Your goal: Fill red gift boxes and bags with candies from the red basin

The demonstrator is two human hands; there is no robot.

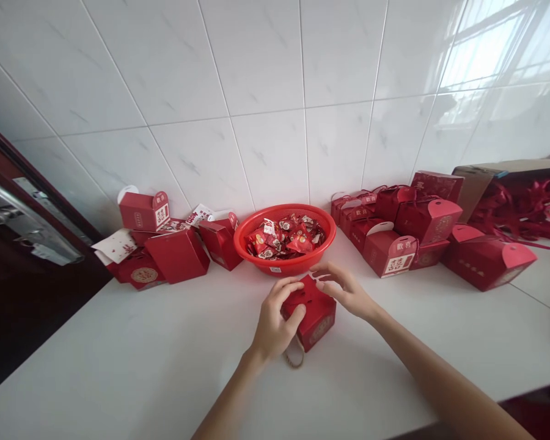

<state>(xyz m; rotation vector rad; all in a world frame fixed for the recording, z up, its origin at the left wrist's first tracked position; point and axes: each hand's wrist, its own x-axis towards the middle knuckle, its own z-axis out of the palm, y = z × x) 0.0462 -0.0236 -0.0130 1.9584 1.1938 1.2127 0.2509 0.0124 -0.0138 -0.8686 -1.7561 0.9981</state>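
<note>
Red box (318,313) checked on desk (187,366)

The box stood just near of the red basket (297,264) of wrapped packets (297,239). The left hand (275,321) lay over its left side and top, grip parted, thumb near and fingers far. The right hand (348,294) was at the far right, its grip loosely bent; whether it pinched an edge could not be told. A cord loop (294,362) showed at the near left. The box was judged light, stiff along its folds, smooth, and easily dented on its flat faces; the lower side walls were considered the soundest hold, the top the weakest.
</note>
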